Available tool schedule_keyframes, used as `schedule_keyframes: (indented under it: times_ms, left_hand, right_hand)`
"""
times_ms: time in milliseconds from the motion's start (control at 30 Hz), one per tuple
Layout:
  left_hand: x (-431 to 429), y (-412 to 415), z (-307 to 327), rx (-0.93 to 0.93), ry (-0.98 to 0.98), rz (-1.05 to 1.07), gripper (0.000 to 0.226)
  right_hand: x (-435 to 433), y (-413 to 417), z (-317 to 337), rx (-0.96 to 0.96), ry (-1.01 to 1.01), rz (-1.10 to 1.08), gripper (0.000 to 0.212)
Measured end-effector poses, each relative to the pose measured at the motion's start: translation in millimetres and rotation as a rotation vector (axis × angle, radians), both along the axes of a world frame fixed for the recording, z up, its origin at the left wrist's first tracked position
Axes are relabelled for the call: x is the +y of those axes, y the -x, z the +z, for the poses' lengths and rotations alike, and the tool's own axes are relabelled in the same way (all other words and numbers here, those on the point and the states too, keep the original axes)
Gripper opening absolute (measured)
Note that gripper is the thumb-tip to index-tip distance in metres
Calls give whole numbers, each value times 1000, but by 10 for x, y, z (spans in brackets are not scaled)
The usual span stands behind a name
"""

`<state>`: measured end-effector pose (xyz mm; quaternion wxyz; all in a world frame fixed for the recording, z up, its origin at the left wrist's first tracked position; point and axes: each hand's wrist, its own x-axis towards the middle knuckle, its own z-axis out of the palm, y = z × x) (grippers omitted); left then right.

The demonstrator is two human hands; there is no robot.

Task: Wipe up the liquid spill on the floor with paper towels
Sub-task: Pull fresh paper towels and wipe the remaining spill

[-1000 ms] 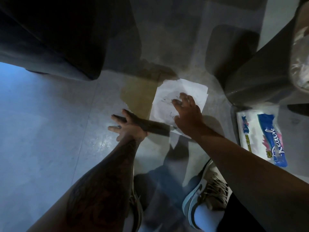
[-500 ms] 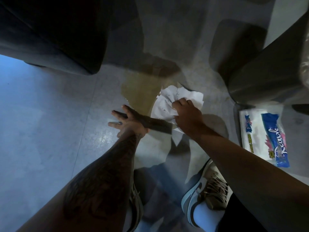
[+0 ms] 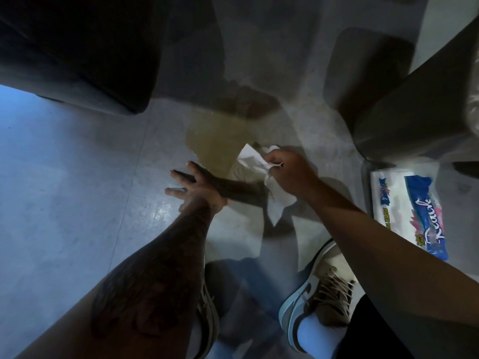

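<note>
The floor [image 3: 77, 203] carries one wide yellowish spill [image 3: 217, 141], and most of it is not yet wiped. I therefore judge the task to be in its early part, because paper touches only the near right edge of the puddle. Counting from big to small, there is one spill, one pack of paper towels [image 3: 407, 211] lying on the floor at the right, well apart from the puddle, two shoes [image 3: 321, 291], two hands, and one paper towel in use. The left hand [image 3: 197, 187] rests flat on the floor with spread fingers, just beside the spill. The right hand [image 3: 287, 172] grips the crumpled paper towel [image 3: 250, 158] at the puddle's edge.
</note>
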<state>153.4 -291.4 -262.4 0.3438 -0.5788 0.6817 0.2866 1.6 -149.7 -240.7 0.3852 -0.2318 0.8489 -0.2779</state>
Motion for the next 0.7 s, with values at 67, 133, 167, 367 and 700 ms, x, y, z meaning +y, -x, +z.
schedule_keyframes:
  times_ms: [67,133,167,367,700]
  left_hand:
    - [-12,-9,14,-1,-14,-34,146]
    - [-16,-17,28,12,-33,-31,145]
    - [-20,-19,29,18,-38,-24,145]
    - [-23,-9,-1,20,-31,10,145]
    - [-12,4,11,12,-11,0,143]
  right_hand:
    - [-22,91,86,-112,23,-93,27]
    - [-31,189,175,-226,72,-159,25]
    - [-26,240,214,-280,114,-207,21]
    - [109,416,144,-204,66,-273,27]
    - [374,207,162,583,34,447,48]
